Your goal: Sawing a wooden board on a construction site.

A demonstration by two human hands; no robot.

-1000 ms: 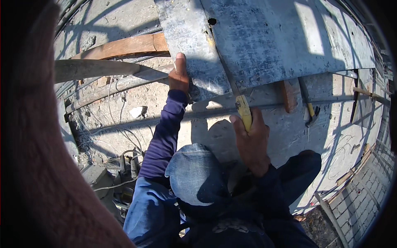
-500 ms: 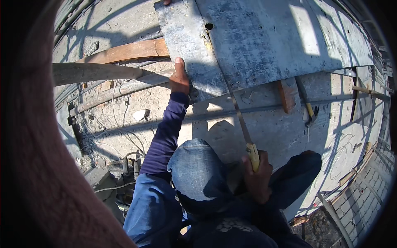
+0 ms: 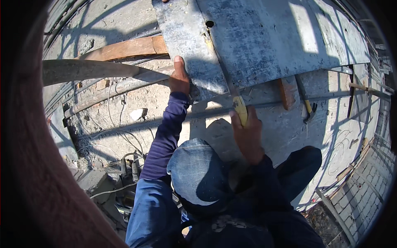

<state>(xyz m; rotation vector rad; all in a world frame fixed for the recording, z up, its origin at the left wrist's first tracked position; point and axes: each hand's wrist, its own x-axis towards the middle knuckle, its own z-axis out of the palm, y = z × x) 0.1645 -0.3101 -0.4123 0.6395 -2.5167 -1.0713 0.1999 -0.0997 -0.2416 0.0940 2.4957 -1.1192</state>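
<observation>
A large grey-stained plywood sheet [image 3: 256, 45] lies raised over the ground, with a cut line running from its near edge past a small dark hole. My right hand [image 3: 249, 136] is closed round the yellow handle of a handsaw [image 3: 240, 110]. The saw's blade sits in the cut, and the handle is close to the sheet's near edge. To the left of the cut, my left hand [image 3: 179, 77] grips the edge of the narrow strip, thumb on top and fingers hidden beneath. My bent knee in blue jeans [image 3: 196, 169] is below the sheet.
A claw hammer [image 3: 309, 109] lies right of a reddish wood block [image 3: 286, 94] under the sheet. Curved wooden boards [image 3: 124, 50], pipes, loose cable and rubble lie at left. Another person's fingertip [image 3: 165, 1] shows at the top edge. A brick surface [image 3: 364, 194] is at lower right.
My right hand has pushed the handsaw forward and up, so much more of its blade has passed into the cut. My left hand keeps its hold on the strip.
</observation>
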